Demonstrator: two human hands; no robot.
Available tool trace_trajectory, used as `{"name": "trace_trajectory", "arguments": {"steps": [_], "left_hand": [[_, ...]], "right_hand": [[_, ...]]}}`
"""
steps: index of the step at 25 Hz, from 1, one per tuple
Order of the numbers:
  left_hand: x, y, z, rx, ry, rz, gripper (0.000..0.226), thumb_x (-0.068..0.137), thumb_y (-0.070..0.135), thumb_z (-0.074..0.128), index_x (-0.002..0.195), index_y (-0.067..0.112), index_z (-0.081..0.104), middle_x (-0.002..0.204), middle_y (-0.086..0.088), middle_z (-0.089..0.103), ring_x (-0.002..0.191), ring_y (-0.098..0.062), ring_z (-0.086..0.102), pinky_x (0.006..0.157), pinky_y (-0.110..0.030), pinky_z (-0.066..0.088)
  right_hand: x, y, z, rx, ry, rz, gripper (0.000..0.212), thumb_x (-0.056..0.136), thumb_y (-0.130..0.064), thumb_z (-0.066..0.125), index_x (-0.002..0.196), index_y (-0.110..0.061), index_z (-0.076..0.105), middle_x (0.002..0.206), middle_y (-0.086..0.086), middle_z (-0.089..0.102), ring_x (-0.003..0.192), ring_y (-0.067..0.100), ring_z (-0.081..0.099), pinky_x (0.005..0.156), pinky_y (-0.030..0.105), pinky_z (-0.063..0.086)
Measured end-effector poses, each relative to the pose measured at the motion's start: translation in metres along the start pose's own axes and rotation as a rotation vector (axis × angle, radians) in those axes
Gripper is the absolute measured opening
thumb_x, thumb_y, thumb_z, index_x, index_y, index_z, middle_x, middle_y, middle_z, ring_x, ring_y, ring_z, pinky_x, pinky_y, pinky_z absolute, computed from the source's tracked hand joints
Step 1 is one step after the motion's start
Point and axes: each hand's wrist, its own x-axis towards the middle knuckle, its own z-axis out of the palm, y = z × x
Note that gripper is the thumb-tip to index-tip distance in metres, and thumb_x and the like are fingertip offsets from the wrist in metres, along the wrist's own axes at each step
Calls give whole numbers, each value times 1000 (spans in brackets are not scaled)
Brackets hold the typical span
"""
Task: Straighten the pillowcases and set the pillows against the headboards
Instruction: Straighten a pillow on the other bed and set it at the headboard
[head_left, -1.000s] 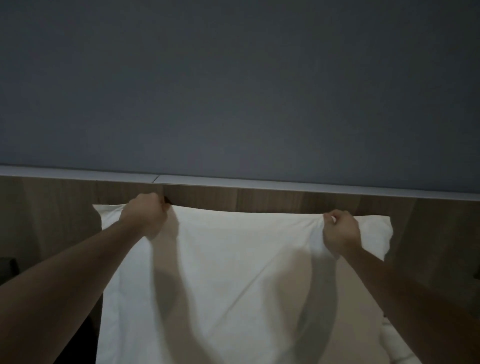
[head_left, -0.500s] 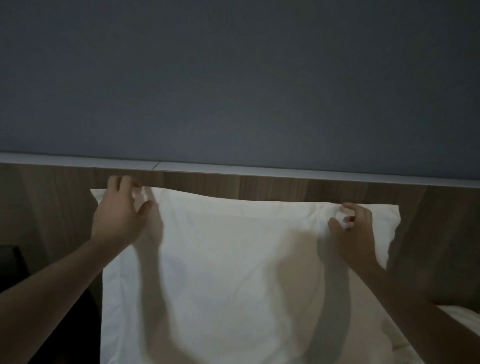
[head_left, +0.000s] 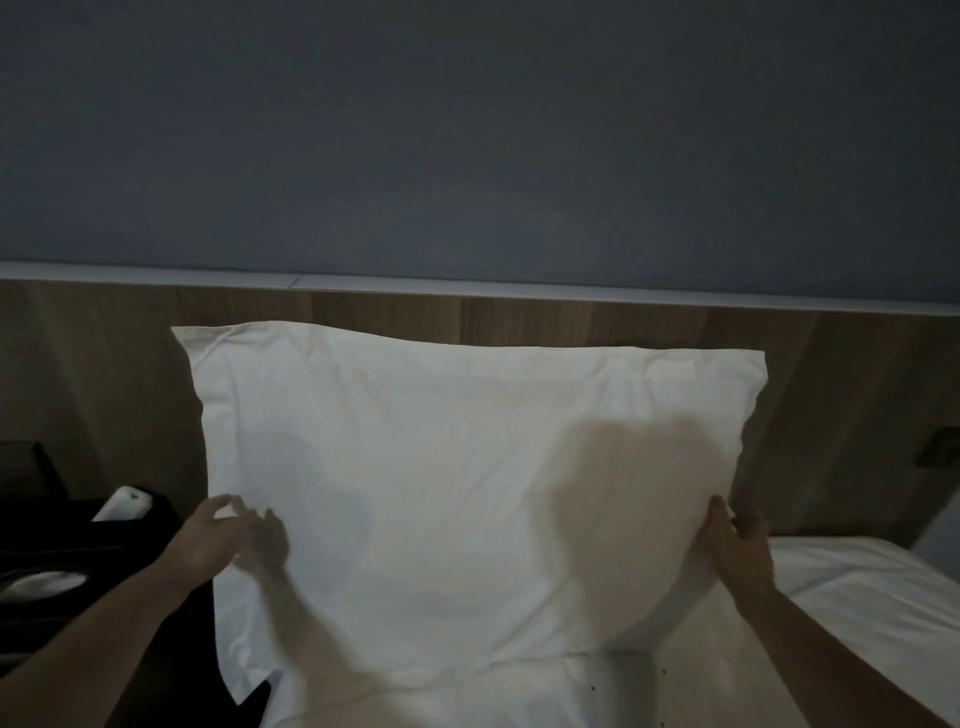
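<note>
A white pillow (head_left: 457, 467) in a smooth pillowcase stands upright, leaning against the wooden headboard (head_left: 571, 325). My left hand (head_left: 218, 540) hovers at the pillow's lower left edge with fingers spread, holding nothing. Fingers and thumb of my right hand (head_left: 737, 545) are apart, cupping the lower right edge; a firm grip is not evident. The pillow's bottom rests on the white bed sheet (head_left: 857, 597).
A dark bedside table (head_left: 62, 551) stands to the left with a white object (head_left: 124, 504) on it. A grey wall rises above the headboard's pale ledge (head_left: 467, 285). A small wall plate (head_left: 937, 447) sits on the headboard at far right.
Both hands have let go of the pillow's top corners and slid down to its lower sides. The view has tilted down, showing more of the pillow and bed.
</note>
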Motion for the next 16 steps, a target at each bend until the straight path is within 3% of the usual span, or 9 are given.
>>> {"name": "trace_trajectory", "arguments": {"steps": [2, 5, 7, 9, 10, 12, 14, 16], "left_hand": [[-9, -1, 10, 95, 39, 37, 41, 98, 2, 66, 137, -3, 53, 94, -19, 67, 76, -29, 63, 69, -31, 53], [-9, 1, 21, 104, 43, 125, 40, 100, 12, 66, 138, 2, 59, 126, -18, 64, 104, -30, 58, 91, -38, 45], [-12, 14, 33, -5, 36, 119, 31, 101, 18, 65, 130, 8, 63, 131, -14, 60, 110, -29, 57, 94, -40, 42], [-12, 20, 45, -51, -25, 109, 31, 102, 28, 64, 129, 12, 64, 132, -7, 61, 119, -30, 59, 101, -42, 45], [-12, 20, 48, -34, -41, 121, 36, 101, 33, 65, 131, 14, 65, 132, -6, 63, 122, -30, 60, 105, -44, 47], [-8, 18, 47, 57, 23, 166, 27, 98, 36, 67, 116, 15, 71, 121, -8, 70, 115, -30, 65, 105, -48, 51], [-1, 15, 43, 175, 121, 212, 17, 98, 35, 67, 94, 20, 75, 107, -9, 75, 104, -31, 69, 99, -48, 54], [-1, 20, 42, 280, 208, 260, 23, 96, 33, 69, 78, 20, 74, 91, -7, 76, 93, -31, 70, 87, -42, 54]], "right_hand": [[-4, 2, 3, 19, -103, 40, 62, 100, -55, 54, 131, -2, 59, 115, 16, 65, 123, 44, 61, 91, 42, 41], [-4, -6, 4, -17, -132, 38, 38, 108, -41, 49, 105, -5, 61, 103, 18, 61, 115, 47, 62, 86, 39, 38], [-5, -8, 5, -8, -126, 13, 36, 108, -39, 49, 109, -5, 62, 107, 18, 64, 117, 47, 62, 87, 40, 38], [-5, -7, 6, -3, -135, -3, 47, 108, -43, 47, 127, -3, 63, 126, 23, 66, 126, 45, 59, 94, 43, 41], [-6, -6, 5, -4, -144, 1, 53, 108, -47, 46, 136, -5, 62, 137, 23, 64, 130, 44, 57, 100, 45, 42], [-4, -8, 4, 3, -160, 45, 59, 106, -52, 47, 140, -6, 62, 142, 23, 62, 129, 42, 57, 104, 47, 43], [-3, -10, 3, 4, -150, 60, 53, 106, -49, 50, 127, -4, 68, 131, 25, 65, 112, 36, 60, 94, 45, 45], [-1, -13, 5, 5, -103, 41, 41, 106, -41, 53, 113, -3, 69, 120, 28, 67, 100, 32, 57, 85, 42, 42]]}}
